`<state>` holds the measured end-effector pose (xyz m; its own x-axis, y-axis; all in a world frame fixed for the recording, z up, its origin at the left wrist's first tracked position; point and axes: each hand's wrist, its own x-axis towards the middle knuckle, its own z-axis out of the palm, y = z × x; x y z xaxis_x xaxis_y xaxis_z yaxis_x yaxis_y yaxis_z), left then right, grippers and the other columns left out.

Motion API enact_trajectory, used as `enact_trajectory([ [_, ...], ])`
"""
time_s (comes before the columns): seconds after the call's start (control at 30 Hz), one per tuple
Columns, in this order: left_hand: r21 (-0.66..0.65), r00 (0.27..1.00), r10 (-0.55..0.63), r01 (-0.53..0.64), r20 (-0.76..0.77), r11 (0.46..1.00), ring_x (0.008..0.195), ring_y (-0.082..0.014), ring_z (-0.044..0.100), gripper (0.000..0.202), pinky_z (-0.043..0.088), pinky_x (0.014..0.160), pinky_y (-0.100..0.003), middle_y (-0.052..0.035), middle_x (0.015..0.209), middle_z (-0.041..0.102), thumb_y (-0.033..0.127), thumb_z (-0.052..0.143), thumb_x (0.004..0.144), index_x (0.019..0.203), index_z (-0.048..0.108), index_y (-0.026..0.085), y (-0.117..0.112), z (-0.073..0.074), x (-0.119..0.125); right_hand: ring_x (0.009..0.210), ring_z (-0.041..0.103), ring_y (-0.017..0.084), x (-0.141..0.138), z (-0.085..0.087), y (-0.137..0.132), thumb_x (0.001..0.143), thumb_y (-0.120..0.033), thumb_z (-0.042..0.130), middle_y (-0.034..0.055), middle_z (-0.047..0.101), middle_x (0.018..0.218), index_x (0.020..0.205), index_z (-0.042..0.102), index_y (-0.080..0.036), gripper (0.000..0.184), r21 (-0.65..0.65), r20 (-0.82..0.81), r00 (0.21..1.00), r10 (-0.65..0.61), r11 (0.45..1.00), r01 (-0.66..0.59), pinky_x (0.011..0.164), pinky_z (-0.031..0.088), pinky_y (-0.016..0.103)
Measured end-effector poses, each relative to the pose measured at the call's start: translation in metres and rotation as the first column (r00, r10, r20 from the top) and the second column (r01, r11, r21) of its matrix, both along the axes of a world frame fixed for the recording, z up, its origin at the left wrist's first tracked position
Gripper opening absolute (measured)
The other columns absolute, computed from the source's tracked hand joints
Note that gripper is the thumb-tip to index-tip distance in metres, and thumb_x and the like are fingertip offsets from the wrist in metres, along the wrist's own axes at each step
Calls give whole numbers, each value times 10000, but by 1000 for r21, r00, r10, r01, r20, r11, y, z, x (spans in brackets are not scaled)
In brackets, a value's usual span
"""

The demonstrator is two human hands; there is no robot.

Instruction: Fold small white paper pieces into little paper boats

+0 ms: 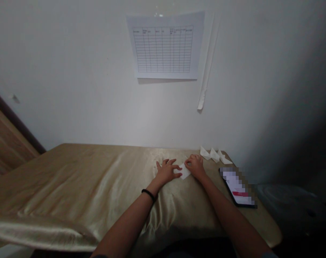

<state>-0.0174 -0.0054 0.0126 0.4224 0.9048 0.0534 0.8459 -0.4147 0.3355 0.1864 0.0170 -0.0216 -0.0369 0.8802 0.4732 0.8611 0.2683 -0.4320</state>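
A small piece of white folded paper (pixel 185 172) lies on the gold cloth between my two hands. My left hand (pixel 166 171), with a black band at its wrist, holds the paper's left side with thumb and index finger; its other fingers are spread. At the upper right of the same paper, my right hand (pixel 195 165) pinches the edge, its fingers curled together. Just beyond it, several folded white paper boats (pixel 214 154) stand in a row near the table's back edge.
A phone (pixel 238 188) with a lit screen lies to the right. Wrinkled gold satin cloth (pixel 79 186) covers the table, which meets a white wall. A printed table sheet (pixel 166 46) and a white strip (pixel 207 64) hang there. Wooden furniture (pixel 9 139) stands left.
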Motion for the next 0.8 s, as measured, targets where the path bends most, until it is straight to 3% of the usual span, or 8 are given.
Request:
enact_trajectory([
  [0.1,-10,1000,2,-2,-7,1000,1476,-400,244,371,29,1086,-822,51,1589,400,599,688,826,1178,688,483,0,1,0,1012,533,238,6,-5,4,833,-248,649,49,663,913,775,727,-233,98,8,-82,997,4,1000,-4,1002,350,428],
  [0.23,-8,1000,3,-3,0,1000,1474,-399,249,370,32,1084,-822,45,1583,409,605,690,821,1172,691,484,0,0,0,972,556,215,11,-8,5,835,-272,634,41,677,889,799,721,-222,107,28,-173,979,103,995,-99,946,390,368],
  [0.8,-7,1000,20,-20,-5,1000,1478,-391,244,393,35,1100,-802,33,1584,409,629,683,817,1182,689,485,0,-2,1,1082,513,231,9,-10,-12,790,-227,685,43,655,1009,772,734,-238,53,-28,-58,967,250,967,-252,1022,389,402],
])
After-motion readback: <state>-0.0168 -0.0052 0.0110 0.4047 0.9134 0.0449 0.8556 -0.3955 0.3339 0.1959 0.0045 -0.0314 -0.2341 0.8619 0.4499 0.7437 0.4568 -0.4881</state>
